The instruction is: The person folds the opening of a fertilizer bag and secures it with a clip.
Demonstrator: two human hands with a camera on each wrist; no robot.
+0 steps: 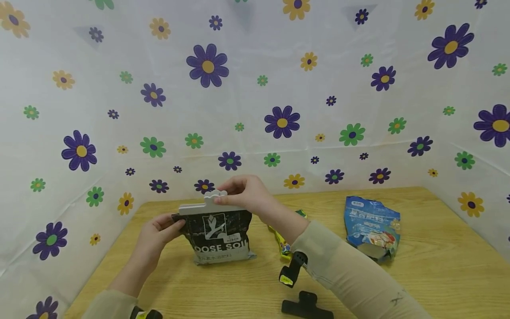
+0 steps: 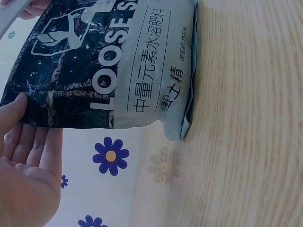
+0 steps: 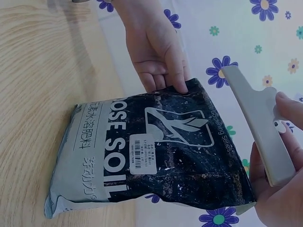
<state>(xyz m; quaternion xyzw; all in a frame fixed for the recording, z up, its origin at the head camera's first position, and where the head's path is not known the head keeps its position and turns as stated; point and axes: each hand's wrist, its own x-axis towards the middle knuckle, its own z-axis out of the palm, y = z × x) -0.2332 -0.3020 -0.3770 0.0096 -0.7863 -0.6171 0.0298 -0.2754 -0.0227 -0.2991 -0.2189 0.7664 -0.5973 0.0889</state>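
A black and grey bag (image 1: 207,239) printed "LOOSE SOIL" stands upright on the wooden table. My left hand (image 1: 151,239) pinches its upper left corner, thumb on the front and fingers behind. Above the top edge is a long pale grey bag clip (image 3: 253,123), its handle pinched between the thumb and fingers of my right hand (image 1: 253,197). In the right wrist view the clip's bar runs along the bag's top, with a gap showing between them. Some of the right fingers sit close to the bag's other top corner. A white barcode label (image 3: 143,155) is stuck on the front.
On the table (image 1: 438,252), a blue printed bag (image 1: 370,226) lies at the right. A yellow-green packet (image 1: 283,248) lies partly hidden under my right forearm. Near the front is a black clip (image 1: 307,306). Flower-patterned cloth (image 1: 247,102) hangs behind and at both sides.
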